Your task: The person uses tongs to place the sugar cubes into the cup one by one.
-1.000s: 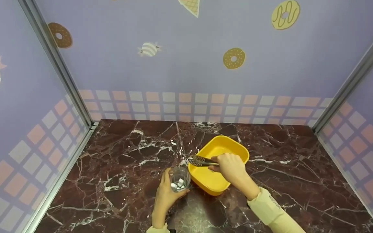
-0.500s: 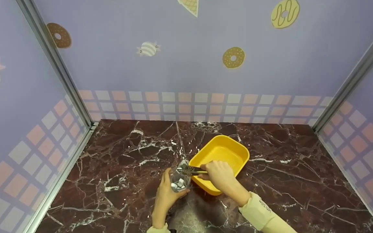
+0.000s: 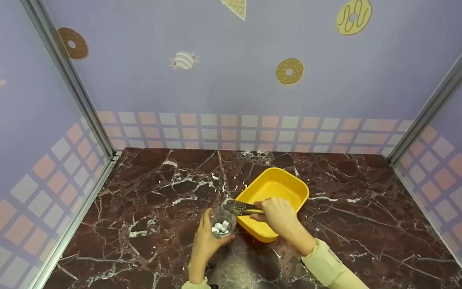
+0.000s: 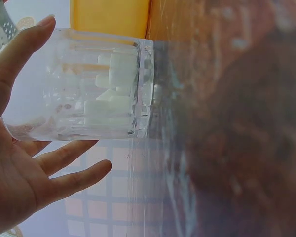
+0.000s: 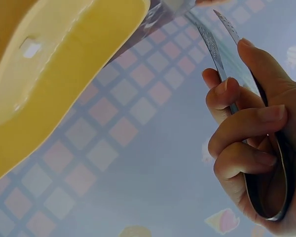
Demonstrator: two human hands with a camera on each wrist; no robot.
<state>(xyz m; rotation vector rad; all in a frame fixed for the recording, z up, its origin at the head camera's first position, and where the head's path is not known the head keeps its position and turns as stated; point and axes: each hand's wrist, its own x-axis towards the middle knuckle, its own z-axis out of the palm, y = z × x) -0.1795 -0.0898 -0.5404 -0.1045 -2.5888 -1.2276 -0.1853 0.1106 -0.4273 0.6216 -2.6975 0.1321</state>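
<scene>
My left hand (image 3: 206, 241) holds a clear glass (image 3: 231, 226) upright on the table, thumb on one side and fingers on the other. Several small white cubes (image 3: 220, 228) lie at the bottom of the glass; the left wrist view shows them (image 4: 116, 84) through its wall. My right hand (image 3: 279, 212) grips metal tongs (image 3: 239, 206) with perforated tips. Those tips overlap the far rim of the glass in the head view. In the right wrist view, the tongs (image 5: 217, 54) stand slightly apart with nothing between their tips, fingers (image 5: 246, 133) curled round the arms.
A yellow basin (image 3: 295, 182) stands just right of the glass, partly under my right hand. A small white patch (image 5: 30, 48) shows inside it in the right wrist view. White crumbs (image 3: 225, 188) dot the dark marbled table (image 3: 150, 208). Patterned walls (image 3: 231, 92) enclose the table.
The tongs have moved from over the basin to the glass, then slightly back right. The white cube at their tips has been let go into the glass. The left hand has stayed still.
</scene>
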